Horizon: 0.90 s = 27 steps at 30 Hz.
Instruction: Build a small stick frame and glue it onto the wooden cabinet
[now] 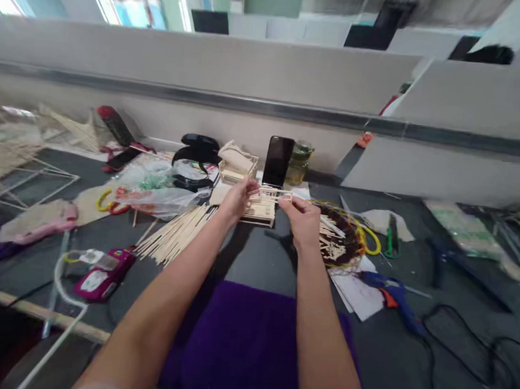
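A small frame of thin wooden sticks [274, 190] spans the space between my hands, above the table. The fingertips of my right hand [303, 217] pinch its right end. My left hand [237, 199] has its fingers closed at the left end, though the exact contact is small and blurred. Just below and behind the frame sits a larger pale wooden stick model [261, 211], partly covered by my left hand. A fanned pile of loose wooden sticks [173, 236] lies beside my left forearm. Near my right wrist is a round woven basket [356, 238] with short stick pieces.
A phone [278, 160] stands upright beside a glass jar [299, 162]. Behind my left hand is another stick model [238, 161]. A blue glue gun [395, 294] with a black cord lies right; a magenta device [105, 274] and plastic bags [158, 191] lie left. A low partition runs behind.
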Motion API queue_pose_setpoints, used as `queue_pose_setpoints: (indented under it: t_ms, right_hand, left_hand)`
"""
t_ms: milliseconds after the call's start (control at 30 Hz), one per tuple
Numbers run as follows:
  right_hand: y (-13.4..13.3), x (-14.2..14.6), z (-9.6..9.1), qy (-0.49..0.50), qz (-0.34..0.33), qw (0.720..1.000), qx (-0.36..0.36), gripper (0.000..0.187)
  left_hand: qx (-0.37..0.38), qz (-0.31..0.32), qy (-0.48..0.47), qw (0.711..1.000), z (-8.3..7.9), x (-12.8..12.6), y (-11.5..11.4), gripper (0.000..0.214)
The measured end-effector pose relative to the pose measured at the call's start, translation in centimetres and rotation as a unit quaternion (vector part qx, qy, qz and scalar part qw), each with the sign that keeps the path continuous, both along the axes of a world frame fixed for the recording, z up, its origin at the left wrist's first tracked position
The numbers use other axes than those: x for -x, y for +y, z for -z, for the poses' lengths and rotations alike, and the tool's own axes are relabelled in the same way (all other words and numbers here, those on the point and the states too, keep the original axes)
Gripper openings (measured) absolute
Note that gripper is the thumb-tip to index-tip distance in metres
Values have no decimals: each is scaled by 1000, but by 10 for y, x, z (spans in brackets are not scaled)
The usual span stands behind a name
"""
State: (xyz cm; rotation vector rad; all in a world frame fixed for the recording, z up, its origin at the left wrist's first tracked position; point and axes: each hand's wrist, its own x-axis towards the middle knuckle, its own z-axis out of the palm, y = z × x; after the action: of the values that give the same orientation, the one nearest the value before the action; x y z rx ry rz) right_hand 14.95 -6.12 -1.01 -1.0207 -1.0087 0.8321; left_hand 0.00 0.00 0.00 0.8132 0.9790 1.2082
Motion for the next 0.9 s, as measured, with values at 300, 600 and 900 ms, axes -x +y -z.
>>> queue_pose_setpoints:
  t_ms: [300, 600, 900]
  right_hand:
    - [-4, 2, -5, -19, -47, 999, 5, 19]
    - [-14, 8, -18, -161, -95, 982, -24, 19]
    - [-27, 23, -34, -337, -62, 934, -106, 18]
  left_hand:
    - [-476, -142, 438, 749, -20, 16, -62, 8]
    - [-509, -160, 523, 665, -16, 12, -91, 18]
    - [-504, -175, 522, 665, -9, 19, -101, 21]
